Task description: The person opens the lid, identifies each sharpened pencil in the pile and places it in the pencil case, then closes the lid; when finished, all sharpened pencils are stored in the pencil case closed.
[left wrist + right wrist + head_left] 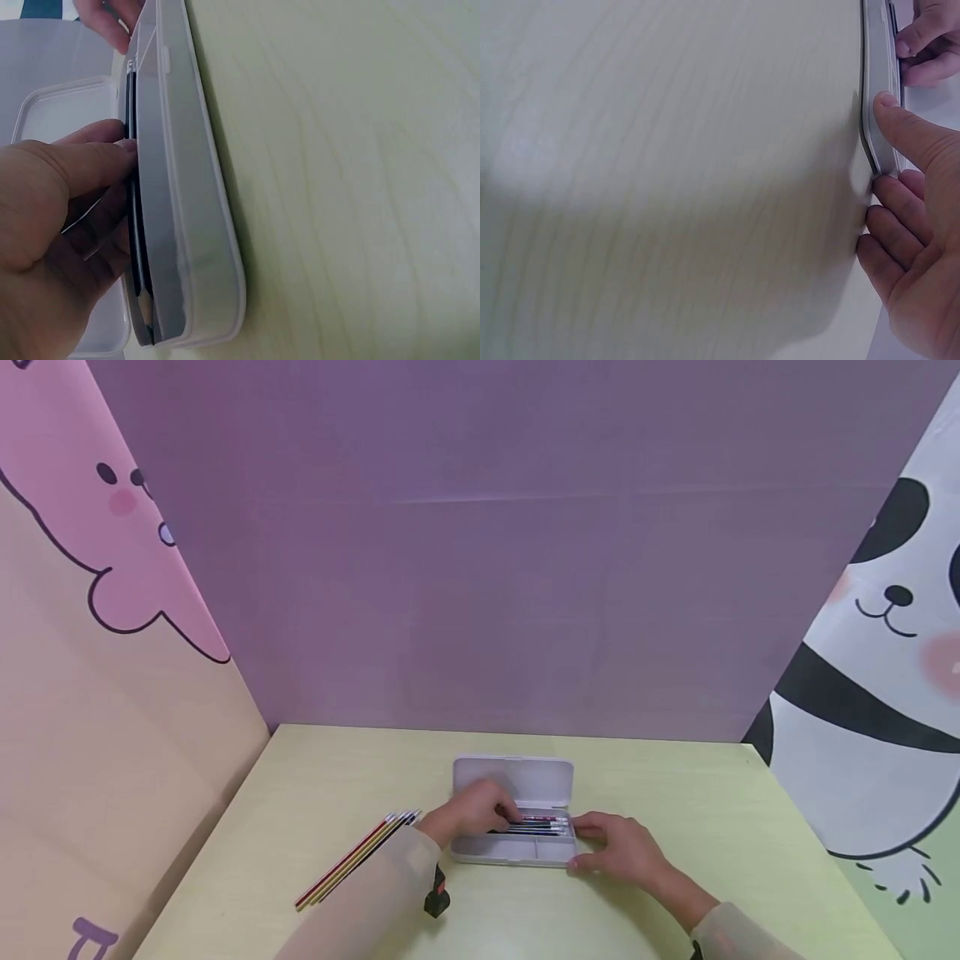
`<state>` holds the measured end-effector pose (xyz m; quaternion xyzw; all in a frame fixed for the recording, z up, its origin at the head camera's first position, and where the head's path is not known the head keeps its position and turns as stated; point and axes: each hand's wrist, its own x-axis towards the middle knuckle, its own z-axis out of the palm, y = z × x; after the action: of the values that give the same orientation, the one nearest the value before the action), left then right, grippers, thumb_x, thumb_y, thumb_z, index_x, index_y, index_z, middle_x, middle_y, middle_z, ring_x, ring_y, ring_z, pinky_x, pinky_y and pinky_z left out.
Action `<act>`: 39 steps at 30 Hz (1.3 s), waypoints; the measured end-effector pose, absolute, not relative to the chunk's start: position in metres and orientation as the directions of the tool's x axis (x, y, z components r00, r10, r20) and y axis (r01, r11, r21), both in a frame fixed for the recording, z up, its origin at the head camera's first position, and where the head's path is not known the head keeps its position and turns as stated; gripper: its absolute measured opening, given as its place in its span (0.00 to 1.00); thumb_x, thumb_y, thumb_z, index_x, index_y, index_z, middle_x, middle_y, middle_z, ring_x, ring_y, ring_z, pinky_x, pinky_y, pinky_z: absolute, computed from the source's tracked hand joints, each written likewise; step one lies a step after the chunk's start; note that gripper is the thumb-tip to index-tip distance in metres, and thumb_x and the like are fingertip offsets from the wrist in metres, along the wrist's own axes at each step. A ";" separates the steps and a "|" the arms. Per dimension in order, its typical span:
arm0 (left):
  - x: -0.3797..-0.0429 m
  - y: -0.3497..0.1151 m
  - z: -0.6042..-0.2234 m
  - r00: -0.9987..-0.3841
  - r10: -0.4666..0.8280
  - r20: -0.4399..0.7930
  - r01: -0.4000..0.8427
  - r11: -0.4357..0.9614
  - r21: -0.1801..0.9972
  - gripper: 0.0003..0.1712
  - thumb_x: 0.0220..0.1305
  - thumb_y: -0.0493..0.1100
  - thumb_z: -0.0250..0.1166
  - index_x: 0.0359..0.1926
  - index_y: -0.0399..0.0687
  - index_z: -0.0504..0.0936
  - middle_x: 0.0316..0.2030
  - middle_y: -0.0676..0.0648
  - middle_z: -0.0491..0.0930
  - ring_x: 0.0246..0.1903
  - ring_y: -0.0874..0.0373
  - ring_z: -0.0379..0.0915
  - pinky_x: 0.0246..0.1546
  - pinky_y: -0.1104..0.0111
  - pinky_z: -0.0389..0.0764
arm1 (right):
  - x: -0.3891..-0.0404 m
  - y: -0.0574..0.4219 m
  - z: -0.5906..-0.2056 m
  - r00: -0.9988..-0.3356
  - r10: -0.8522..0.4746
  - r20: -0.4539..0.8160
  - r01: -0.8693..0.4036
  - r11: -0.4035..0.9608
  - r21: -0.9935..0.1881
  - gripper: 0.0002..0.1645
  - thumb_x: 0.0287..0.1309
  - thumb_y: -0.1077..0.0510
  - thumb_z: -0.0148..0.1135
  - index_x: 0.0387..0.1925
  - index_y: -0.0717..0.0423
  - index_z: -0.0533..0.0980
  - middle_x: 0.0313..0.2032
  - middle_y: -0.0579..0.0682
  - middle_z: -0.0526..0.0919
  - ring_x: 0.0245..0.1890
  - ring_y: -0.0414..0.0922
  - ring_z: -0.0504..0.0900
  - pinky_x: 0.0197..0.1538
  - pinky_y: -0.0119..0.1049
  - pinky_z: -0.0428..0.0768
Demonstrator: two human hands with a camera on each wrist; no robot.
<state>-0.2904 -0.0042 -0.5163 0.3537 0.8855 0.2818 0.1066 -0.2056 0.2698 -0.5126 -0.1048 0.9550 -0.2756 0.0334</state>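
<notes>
A white pencil case [514, 852] lies on the table with its lid [513, 781] raised at the back. Several pencils [538, 828] lie side by side in its rear compartment. Over that compartment, my left hand [480, 807] pinches a dark pencil [134, 210] between thumb and fingers; the pencil's sharpened tip points toward the case's left end. My right hand [622, 850] grips the right end of the case, its thumb [900, 124] on the front wall and its fingers [896, 225] around the end.
To the left of the case, a bundle of pencils [352, 862] in red, yellow and black lies slanted on the pale table [675, 793]. Behind the table stands a purple wall [510, 610]. Printed side panels show cartoon animals. A black strap end [437, 895] hangs from the left sleeve.
</notes>
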 end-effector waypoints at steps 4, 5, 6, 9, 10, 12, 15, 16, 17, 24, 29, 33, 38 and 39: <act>-0.291 -0.001 -0.521 -0.709 0.703 0.049 0.623 0.592 0.512 0.16 0.58 0.31 0.73 0.44 0.52 0.93 0.38 0.58 0.89 0.36 0.71 0.75 0.40 0.78 0.76 | -0.206 0.269 -0.512 -0.975 -0.223 -0.007 -0.186 0.827 -0.531 0.40 0.37 0.40 0.85 0.56 0.44 0.83 0.50 0.43 0.90 0.60 0.55 0.83 0.61 0.60 0.75; -0.291 -0.001 -0.521 -0.703 0.709 0.060 0.642 0.596 0.483 0.16 0.58 0.31 0.73 0.44 0.53 0.93 0.38 0.58 0.89 0.36 0.71 0.75 0.41 0.78 0.76 | -0.206 0.269 -0.512 -0.975 -0.222 -0.007 -0.185 0.828 -0.530 0.40 0.37 0.40 0.85 0.56 0.45 0.83 0.50 0.43 0.90 0.60 0.55 0.83 0.61 0.60 0.75; -0.290 0.000 -0.521 -0.695 0.715 0.072 0.664 0.600 0.447 0.16 0.58 0.31 0.73 0.44 0.54 0.93 0.39 0.58 0.89 0.37 0.71 0.76 0.42 0.78 0.76 | -0.206 0.268 -0.512 -0.976 -0.220 -0.008 -0.182 0.828 -0.530 0.40 0.37 0.40 0.85 0.56 0.45 0.83 0.50 0.43 0.90 0.60 0.56 0.83 0.61 0.60 0.75; -0.289 0.003 -0.519 -0.685 0.723 0.092 0.700 0.618 0.358 0.16 0.59 0.33 0.73 0.45 0.56 0.93 0.40 0.59 0.89 0.39 0.69 0.77 0.44 0.78 0.76 | -0.207 0.268 -0.513 -0.976 -0.218 -0.007 -0.181 0.827 -0.532 0.40 0.37 0.40 0.85 0.56 0.45 0.83 0.50 0.43 0.90 0.60 0.56 0.83 0.61 0.60 0.75; -0.288 0.003 -0.519 -0.685 0.722 0.093 0.704 0.624 0.341 0.16 0.60 0.33 0.73 0.45 0.57 0.93 0.41 0.59 0.89 0.39 0.69 0.77 0.44 0.78 0.76 | -0.207 0.268 -0.513 -0.976 -0.217 -0.005 -0.180 0.825 -0.535 0.40 0.37 0.41 0.85 0.56 0.45 0.83 0.49 0.43 0.90 0.60 0.56 0.83 0.61 0.60 0.75; -0.286 0.003 -0.519 -0.686 0.722 0.096 0.708 0.629 0.322 0.16 0.61 0.33 0.72 0.45 0.58 0.93 0.41 0.59 0.89 0.39 0.68 0.78 0.45 0.78 0.77 | -0.207 0.268 -0.514 -0.976 -0.218 -0.006 -0.181 0.822 -0.540 0.40 0.37 0.41 0.85 0.56 0.45 0.83 0.49 0.43 0.90 0.60 0.55 0.83 0.61 0.60 0.75; -0.285 0.001 -0.521 -0.682 0.723 0.106 0.713 0.628 0.311 0.15 0.62 0.34 0.72 0.45 0.58 0.93 0.41 0.60 0.89 0.40 0.68 0.79 0.45 0.78 0.76 | -0.206 0.268 -0.516 -0.974 -0.224 -0.005 -0.186 0.818 -0.545 0.40 0.37 0.40 0.85 0.56 0.45 0.83 0.49 0.43 0.90 0.60 0.56 0.83 0.61 0.61 0.75; -0.284 -0.001 -0.521 -0.680 0.725 0.108 0.714 0.623 0.319 0.14 0.62 0.34 0.71 0.45 0.57 0.93 0.41 0.59 0.89 0.41 0.67 0.79 0.46 0.77 0.76 | -0.206 0.268 -0.516 -0.974 -0.225 -0.005 -0.185 0.817 -0.545 0.40 0.37 0.40 0.85 0.56 0.45 0.83 0.49 0.43 0.90 0.60 0.55 0.83 0.61 0.61 0.75; -0.283 -0.003 -0.521 -0.678 0.727 0.112 0.715 0.616 0.332 0.14 0.63 0.34 0.71 0.45 0.56 0.92 0.41 0.59 0.89 0.42 0.66 0.80 0.46 0.77 0.77 | -0.206 0.267 -0.516 -0.974 -0.226 -0.007 -0.186 0.818 -0.544 0.40 0.37 0.40 0.85 0.56 0.45 0.83 0.49 0.43 0.90 0.59 0.55 0.83 0.61 0.61 0.75; -0.273 -0.029 -0.516 -0.747 0.654 0.122 0.599 0.582 0.550 0.14 0.67 0.36 0.65 0.49 0.53 0.91 0.46 0.57 0.88 0.46 0.67 0.78 0.50 0.72 0.79 | -0.205 0.266 -0.514 -0.973 -0.229 -0.016 -0.185 0.823 -0.538 0.40 0.37 0.42 0.85 0.56 0.46 0.83 0.49 0.43 0.90 0.59 0.53 0.84 0.62 0.60 0.75; -0.265 -0.058 -0.512 -0.823 0.550 0.140 0.480 0.541 0.690 0.14 0.68 0.39 0.65 0.53 0.47 0.88 0.43 0.53 0.87 0.41 0.64 0.78 0.45 0.69 0.81 | -0.204 0.266 -0.511 -0.973 -0.230 -0.020 -0.184 0.826 -0.533 0.40 0.37 0.42 0.85 0.56 0.46 0.83 0.49 0.44 0.90 0.59 0.54 0.83 0.62 0.59 0.75; -0.262 -0.077 -0.510 -0.914 0.372 0.161 0.348 0.518 0.781 0.13 0.69 0.40 0.65 0.52 0.43 0.86 0.39 0.50 0.84 0.36 0.61 0.78 0.36 0.69 0.81 | -0.204 0.267 -0.509 -0.975 -0.221 -0.021 -0.178 0.833 -0.524 0.40 0.37 0.42 0.85 0.56 0.46 0.83 0.50 0.44 0.90 0.60 0.55 0.83 0.62 0.59 0.75; -0.262 -0.088 -0.510 -0.984 0.179 0.007 0.073 0.363 0.929 0.21 0.75 0.46 0.61 0.62 0.40 0.79 0.44 0.40 0.82 0.36 0.49 0.82 0.31 0.64 0.85 | -0.205 0.268 -0.511 -0.974 -0.225 -0.002 -0.191 0.831 -0.522 0.40 0.37 0.43 0.85 0.55 0.48 0.82 0.50 0.45 0.90 0.59 0.56 0.83 0.61 0.60 0.75; -0.261 -0.089 -0.510 -0.983 0.176 -0.047 0.011 0.318 0.948 0.24 0.76 0.48 0.60 0.65 0.39 0.77 0.47 0.38 0.81 0.38 0.47 0.82 0.31 0.62 0.86 | -0.206 0.268 -0.512 -0.975 -0.223 -0.001 -0.190 0.830 -0.525 0.40 0.37 0.44 0.85 0.55 0.48 0.82 0.50 0.45 0.90 0.59 0.56 0.83 0.61 0.60 0.75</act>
<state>-0.2611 -0.0890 -0.5098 0.0579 0.8088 0.5809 0.0710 -0.2056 0.2678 -0.5120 -0.1080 0.9560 -0.2709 0.0309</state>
